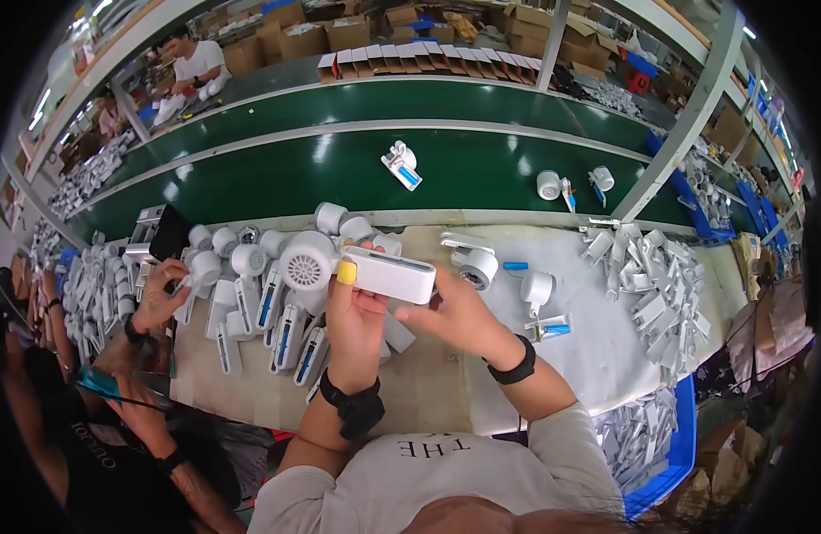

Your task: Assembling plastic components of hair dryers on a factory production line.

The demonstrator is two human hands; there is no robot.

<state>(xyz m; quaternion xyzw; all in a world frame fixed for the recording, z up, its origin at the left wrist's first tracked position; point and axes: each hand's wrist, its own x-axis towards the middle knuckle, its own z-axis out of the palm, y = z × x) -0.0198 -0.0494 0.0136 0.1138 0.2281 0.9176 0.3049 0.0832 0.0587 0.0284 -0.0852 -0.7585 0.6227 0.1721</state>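
A white handheld fan [391,275] with a round slotted head and a long boxy handle is held up over the worktable. My left hand [355,307] grips it where the head meets the handle; a yellow cover wraps the thumb tip. At the handle's right end my right hand [459,311] closes around it, its fingers partly hidden behind and its thumb below. Several more white fans [286,338] lie crowded to the left, some with open handles showing blue cells. To the right are an opened fan [537,289], a loose blue cell [516,266] and another fan [477,267].
White plastic covers [651,294] are heaped on the table's right, above a blue bin [686,445] of similar parts. Beyond the table runs a green conveyor [277,169] carrying several fans [402,165]. A co-worker's hand [161,294] works close on the left. A metal post [682,116] rises at right.
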